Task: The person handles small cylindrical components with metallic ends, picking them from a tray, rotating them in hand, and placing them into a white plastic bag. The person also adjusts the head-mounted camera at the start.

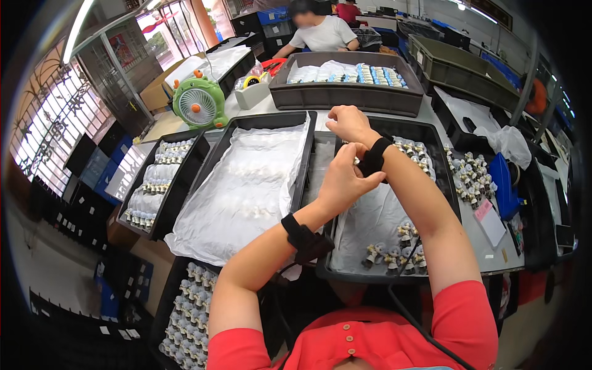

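Note:
My left hand (pixel 341 179) is closed around the black wristband (pixel 373 159) on my right wrist, thumb below it and fingers at its near side. Just beyond, my right hand (pixel 353 125) hangs in the air with its fingers curled, and nothing shows in it. Both hands are over the left part of a black tray (pixel 330 262) lined with white sheeting. Small figurines with pale heads (pixel 394 256) stand in that tray's near right part, and more are at its far end, partly hidden by my right arm. Another black wristband (pixel 299 234) is on my left wrist.
Left of my hands lies a tray covered with white sheeting (pixel 240 179). Figurine trays (pixel 161 179) stand farther left and low by my left arm. A green fan (pixel 198 102), a large grey bin (pixel 345 95) and loose figurines (pixel 470 176) surround the work area. A person (pixel 327 34) sits opposite.

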{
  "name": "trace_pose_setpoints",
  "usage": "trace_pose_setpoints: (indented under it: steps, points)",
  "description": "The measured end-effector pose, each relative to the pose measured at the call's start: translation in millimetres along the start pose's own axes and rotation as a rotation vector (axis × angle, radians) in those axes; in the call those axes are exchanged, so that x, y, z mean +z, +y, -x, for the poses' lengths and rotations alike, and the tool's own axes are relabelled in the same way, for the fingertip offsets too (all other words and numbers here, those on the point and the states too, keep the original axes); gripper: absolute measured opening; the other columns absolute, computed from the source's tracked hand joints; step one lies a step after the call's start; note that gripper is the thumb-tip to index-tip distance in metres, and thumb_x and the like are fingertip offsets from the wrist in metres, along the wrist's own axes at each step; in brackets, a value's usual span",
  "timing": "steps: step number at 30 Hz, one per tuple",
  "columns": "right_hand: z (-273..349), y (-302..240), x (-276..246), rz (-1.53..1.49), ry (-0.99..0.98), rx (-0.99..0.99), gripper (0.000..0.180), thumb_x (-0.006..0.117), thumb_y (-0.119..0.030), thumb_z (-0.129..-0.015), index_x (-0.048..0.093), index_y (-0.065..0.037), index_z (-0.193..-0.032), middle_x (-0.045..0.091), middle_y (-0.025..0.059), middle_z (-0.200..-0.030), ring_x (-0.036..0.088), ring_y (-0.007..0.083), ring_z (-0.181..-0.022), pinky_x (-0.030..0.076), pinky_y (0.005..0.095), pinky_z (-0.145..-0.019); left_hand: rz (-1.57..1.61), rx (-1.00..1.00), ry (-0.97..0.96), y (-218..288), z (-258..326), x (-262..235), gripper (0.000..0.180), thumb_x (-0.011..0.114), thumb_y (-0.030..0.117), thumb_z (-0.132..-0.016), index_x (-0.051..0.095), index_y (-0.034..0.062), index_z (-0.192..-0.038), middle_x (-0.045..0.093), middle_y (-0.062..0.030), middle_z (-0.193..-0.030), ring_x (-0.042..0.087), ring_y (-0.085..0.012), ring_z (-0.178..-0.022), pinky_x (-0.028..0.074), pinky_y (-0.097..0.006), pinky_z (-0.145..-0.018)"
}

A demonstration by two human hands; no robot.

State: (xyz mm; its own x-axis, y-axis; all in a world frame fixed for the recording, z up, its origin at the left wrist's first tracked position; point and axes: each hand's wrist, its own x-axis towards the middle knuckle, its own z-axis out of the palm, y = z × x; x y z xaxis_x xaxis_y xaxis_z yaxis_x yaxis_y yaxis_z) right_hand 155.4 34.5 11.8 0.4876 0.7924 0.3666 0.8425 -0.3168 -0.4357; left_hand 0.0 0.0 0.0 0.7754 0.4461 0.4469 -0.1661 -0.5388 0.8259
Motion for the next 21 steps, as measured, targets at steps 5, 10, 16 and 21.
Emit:
trace_pose_setpoints:
  steps: [5, 10, 16, 21]
  points:
    - [-0.5, -3.3, 14.3, 0.076, -0.067, -0.033, 0.033, 0.062, -0.024, -0.072, 0.065, -0.004, -0.097, 0.065, 0.0154, -0.096, 0.062, 0.0295, -0.091, 0.048, 0.0369, -0.080, -0.014, 0.091, 0.080, -10.5, 3.6, 1.8, 0.025, 0.068, 0.010, -0.073, 0.051, 0.0012, -0.089, 0.053, -0.0011, -0.078, 0.050, -0.0043, -0.051, 0.040, -0.019, -0.046]
    - [4.3, -10.5, 4.3, 0.207, -0.292, -0.158, 0.033, 0.064, -0.025, -0.071, 0.065, -0.006, -0.098, 0.065, 0.0150, -0.093, 0.062, 0.0303, -0.089, 0.049, 0.0374, -0.080, 0.626, -0.223, -0.204, -2.6, 2.5, -17.4, 0.026, 0.069, 0.010, -0.073, 0.050, 0.0034, -0.089, 0.052, -0.0006, -0.074, 0.046, -0.0043, -0.048, 0.037, -0.020, -0.042]
    - [15.5, 0.6, -0.8, 0.473, -0.295, -0.276, 0.023, 0.063, -0.019, -0.070, 0.065, -0.002, -0.087, 0.064, 0.0181, -0.084, 0.063, 0.0323, -0.081, 0.051, 0.0395, -0.071, 0.510, -0.280, -0.397, 9.3, 0.5, -24.2, 0.028, 0.067, 0.021, -0.080, 0.056, 0.0072, -0.102, 0.051, 0.0068, -0.072, 0.037, -0.0004, -0.053, 0.025, -0.016, -0.046]
    - [12.8, -11.2, -12.6, 0.599, -0.134, -0.454, 0.011, 0.058, -0.012, -0.070, 0.067, -0.006, -0.074, 0.066, 0.0121, -0.078, 0.065, 0.0274, -0.076, 0.051, 0.0352, -0.062, 0.657, -0.281, -0.233, -8.6, -4.0, -33.1, 0.016, 0.060, 0.018, -0.085, 0.060, 0.0037, -0.093, 0.052, 0.0038, -0.067, 0.038, -0.0004, -0.045, 0.029, -0.016, -0.042]
